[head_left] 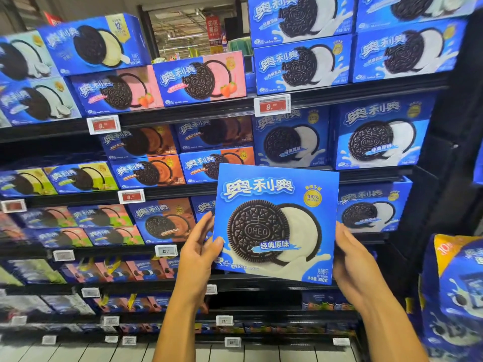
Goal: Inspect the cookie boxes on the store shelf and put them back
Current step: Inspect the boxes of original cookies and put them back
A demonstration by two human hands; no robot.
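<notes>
A large blue cookie box (274, 223) with a dark cookie and white cream on its front is held up in front of the store shelf (198, 109), face toward me and slightly tilted. My left hand (200, 246) grips its left edge, thumb on the front near the lower left corner. My right hand (351, 259) holds the right edge, fingers behind the box. Similar blue boxes (379, 137) stand on the shelf behind it, and another (371, 207) sits to the right on the shelf level behind the held box.
Rows of cookie boxes in pink (201, 78), brown (149, 171) and green (81, 177) flavours fill the shelves. Price tags (271, 105) line the shelf edges. A blue and yellow display (454, 293) stands close at the right. Tiled floor (78, 352) lies below.
</notes>
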